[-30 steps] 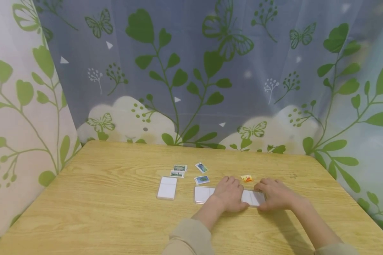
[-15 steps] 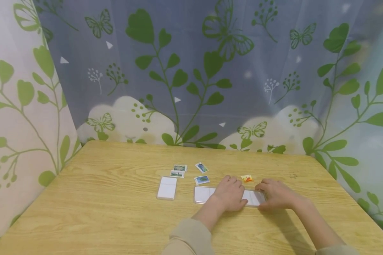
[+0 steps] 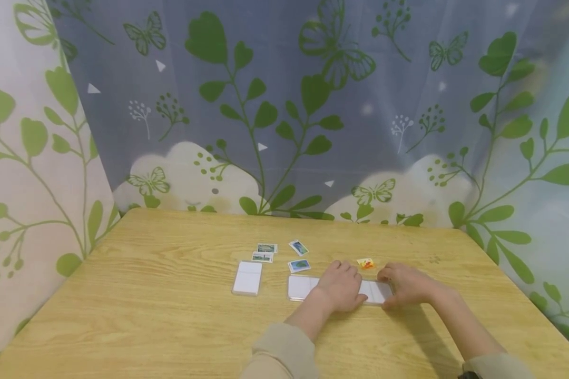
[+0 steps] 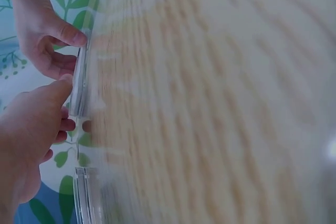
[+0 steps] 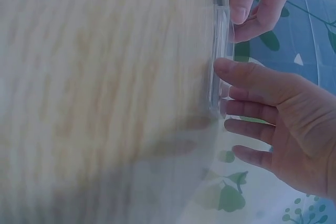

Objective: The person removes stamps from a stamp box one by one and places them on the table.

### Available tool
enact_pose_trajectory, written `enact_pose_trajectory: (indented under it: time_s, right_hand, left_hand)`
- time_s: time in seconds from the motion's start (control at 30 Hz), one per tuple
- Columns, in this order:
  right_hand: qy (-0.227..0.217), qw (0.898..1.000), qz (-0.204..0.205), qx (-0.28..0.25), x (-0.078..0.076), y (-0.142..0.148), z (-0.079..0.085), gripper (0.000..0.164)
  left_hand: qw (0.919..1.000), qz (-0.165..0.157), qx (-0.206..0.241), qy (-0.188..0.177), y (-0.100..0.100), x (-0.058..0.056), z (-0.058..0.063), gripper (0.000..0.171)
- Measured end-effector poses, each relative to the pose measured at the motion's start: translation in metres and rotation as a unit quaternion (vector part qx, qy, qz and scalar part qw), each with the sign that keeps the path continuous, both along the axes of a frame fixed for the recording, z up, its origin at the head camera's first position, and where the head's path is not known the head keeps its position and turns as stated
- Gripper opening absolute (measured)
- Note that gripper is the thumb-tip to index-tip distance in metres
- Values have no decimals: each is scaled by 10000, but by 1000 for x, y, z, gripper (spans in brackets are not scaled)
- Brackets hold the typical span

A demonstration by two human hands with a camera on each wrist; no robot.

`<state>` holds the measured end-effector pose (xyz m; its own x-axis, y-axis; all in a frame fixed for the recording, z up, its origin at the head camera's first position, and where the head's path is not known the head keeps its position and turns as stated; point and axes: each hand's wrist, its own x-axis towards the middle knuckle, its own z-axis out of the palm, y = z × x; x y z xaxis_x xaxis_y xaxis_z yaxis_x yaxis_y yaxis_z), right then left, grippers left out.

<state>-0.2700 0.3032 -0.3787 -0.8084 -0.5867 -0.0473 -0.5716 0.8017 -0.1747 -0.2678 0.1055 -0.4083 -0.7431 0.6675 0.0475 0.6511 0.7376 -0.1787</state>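
A long, flat clear plastic case [image 3: 300, 288] with white panels lies crosswise on the table. My left hand [image 3: 340, 287] lies across its middle and hides that part, thumb at the near edge and fingers over the far side. At the case's right end my right hand [image 3: 408, 286] grips it, its thumb on the near edge and its fingers behind. In the right wrist view, the right thumb [image 5: 226, 66] presses the case's side while several fingers extend past the far side. The left wrist view has both thumbs along the clear edge [image 4: 79, 85].
Left of the long case is a smaller clear case [image 3: 247, 278] with white inside. Behind the cases lie several small stamp-like pictures: a green pair [image 3: 264, 252], two blue ones [image 3: 298, 265] and a yellow-red one [image 3: 366, 263]. Curtains with leaves [image 3: 265, 113] surround the wooden table [image 3: 161, 316].
The head view has shifted very slightly. Both hands keep their places on the long case, and the small pictures lie as before.
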Motion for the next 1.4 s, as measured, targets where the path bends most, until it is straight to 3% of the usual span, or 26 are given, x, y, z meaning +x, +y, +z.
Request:
enact_pose_trajectory:
  time_s: [0.4,0.67,1.4]
  right_hand:
    - [-38,9998,-125,128,0,-4,0,52]
    - [-62,9997,-154,168,0,-4,-2,52]
    - [-368,9987,-339,57,5,-8,2,56]
  left_hand:
    - [9999,-55,-130,81,-1,0,3,51]
    - [9998,68,24,-189,-3,-4,4,64]
    - [9997,30,55,-225,-4,-6,1,58]
